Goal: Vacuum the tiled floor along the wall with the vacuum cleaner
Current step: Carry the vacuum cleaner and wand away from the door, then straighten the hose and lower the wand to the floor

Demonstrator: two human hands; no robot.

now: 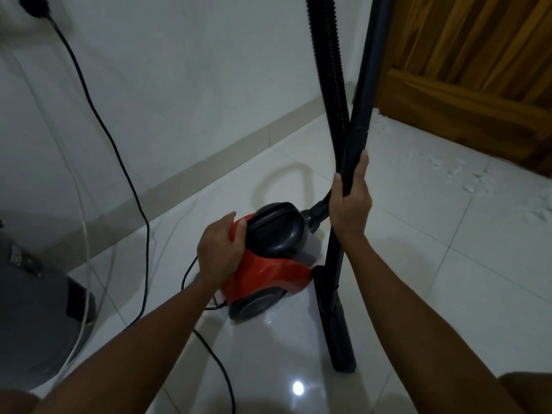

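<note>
A red canister vacuum cleaner (268, 273) with a black top handle (276, 231) stands on the white tiled floor (448, 294) near the wall (179, 85). My left hand (219, 249) rests on its rear top, fingers curled over the red body beside the handle. My right hand (351, 201) grips the black wand (363, 85), which stands nearly upright. The floor nozzle (336, 324) rests on the tiles to the right of the canister. A ribbed black hose (331, 70) rises from the canister's front.
A black power cord (98, 121) runs from a wall plug at top left down across the floor to the canister. A thin white cable (85, 234) hangs beside it. A grey round object (33, 318) stands at left. White debris (475, 180) lies before the wooden door (478, 70).
</note>
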